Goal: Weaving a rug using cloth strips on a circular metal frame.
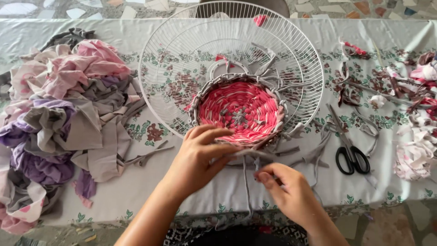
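Head view: left hand (pixel 196 159) and right hand (pixel 284 189), palms down, fingers pinched on a grey fabric strip (pixel 247 178) below the pink woven basket (pixel 238 111).

Both bare forearms are stretched forward and angled inward, the left hand (pixel 196 157) curled with fingers pinched against the thumb, the right hand (pixel 286 186) bent lower with fingertips closed together.
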